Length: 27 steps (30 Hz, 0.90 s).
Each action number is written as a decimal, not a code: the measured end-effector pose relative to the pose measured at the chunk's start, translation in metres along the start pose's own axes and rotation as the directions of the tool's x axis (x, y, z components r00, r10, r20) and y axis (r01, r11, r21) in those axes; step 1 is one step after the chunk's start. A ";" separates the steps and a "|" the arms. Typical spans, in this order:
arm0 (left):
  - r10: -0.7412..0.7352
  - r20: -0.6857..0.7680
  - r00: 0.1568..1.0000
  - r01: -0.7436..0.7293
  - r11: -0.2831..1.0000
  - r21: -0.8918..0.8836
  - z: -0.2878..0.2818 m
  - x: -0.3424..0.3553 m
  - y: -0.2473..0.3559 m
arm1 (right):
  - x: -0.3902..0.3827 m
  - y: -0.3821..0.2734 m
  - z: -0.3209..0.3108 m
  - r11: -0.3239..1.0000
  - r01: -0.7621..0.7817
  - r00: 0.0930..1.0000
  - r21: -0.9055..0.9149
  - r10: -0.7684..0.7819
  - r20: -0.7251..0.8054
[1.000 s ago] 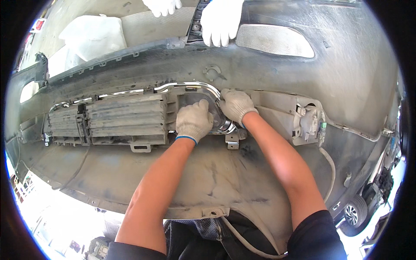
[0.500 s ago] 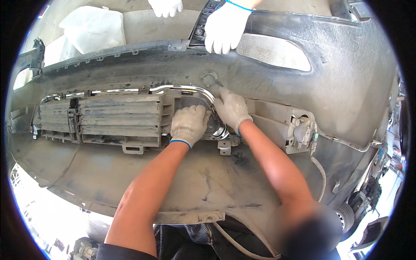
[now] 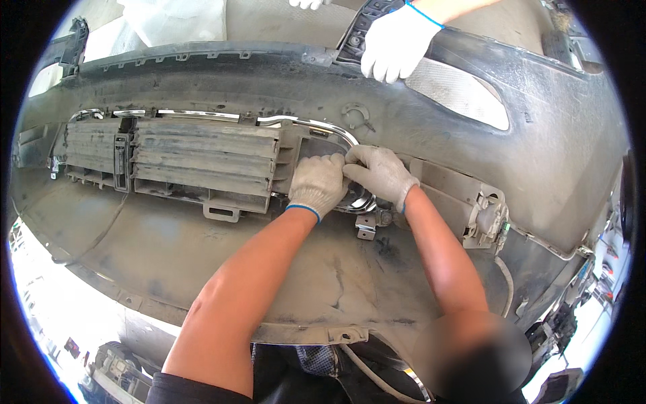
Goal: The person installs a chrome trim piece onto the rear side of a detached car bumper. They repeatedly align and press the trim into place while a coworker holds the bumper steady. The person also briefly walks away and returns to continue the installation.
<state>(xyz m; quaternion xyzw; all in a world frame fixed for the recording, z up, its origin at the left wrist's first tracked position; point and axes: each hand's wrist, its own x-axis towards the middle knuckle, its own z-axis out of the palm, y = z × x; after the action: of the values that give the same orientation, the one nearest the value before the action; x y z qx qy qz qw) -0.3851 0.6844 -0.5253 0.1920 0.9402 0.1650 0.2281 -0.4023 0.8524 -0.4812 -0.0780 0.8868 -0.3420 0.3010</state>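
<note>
A large dark car bumper (image 3: 282,273), dusty on its inner side, lies before me with a slatted grille shutter (image 3: 205,151) set in it. Chrome trim (image 3: 306,122) runs along the grille's far edge and curves round its right end. My left hand (image 3: 316,183), in a knitted work glove, is closed over the recess at that end; what its fingers grip is hidden. Close against it, my right hand (image 3: 382,174), gloved too, has its fingers bent round the chrome trim's curved corner. Its fingertips are partly hidden.
Across the bumper another person's white-gloved hand (image 3: 398,44) rests on the far edge; part of their other glove (image 3: 309,3) shows at the top. A lamp-like unit (image 3: 490,219) with a cable sits on the right, and a metal bracket (image 3: 366,227) below my hands.
My right hand has come down from beyond the trim's corner to beside my left hand, its fingers now bent. My left hand stays at the recess. The whole view has shifted.
</note>
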 end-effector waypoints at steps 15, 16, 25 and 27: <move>0.073 -0.247 0.966 -0.073 0.997 0.007 -0.001 -0.006 0.000 | 0.088 0.008 0.001 0.674 -0.195 0.924 0.712 0.370 -0.097; 0.076 -0.234 0.969 -0.077 0.997 0.004 -0.001 -0.005 0.002 | 0.097 0.015 0.002 0.833 -0.147 0.946 0.533 0.277 -0.171; 0.045 -0.202 0.978 -0.041 0.999 0.026 0.004 -0.002 0.003 | 0.142 0.012 0.007 0.984 0.019 0.999 -0.180 -0.011 0.046; 0.049 -0.191 0.980 -0.040 0.998 0.052 0.007 -0.002 0.000 | 0.146 0.006 0.007 0.967 0.064 0.990 -0.245 -0.030 0.141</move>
<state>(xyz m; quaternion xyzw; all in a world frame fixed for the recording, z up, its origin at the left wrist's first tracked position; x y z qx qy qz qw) -0.3805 0.6855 -0.5302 0.2018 0.9569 0.1650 0.1279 -0.5154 0.8032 -0.5590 -0.1593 0.8979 -0.2292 0.3404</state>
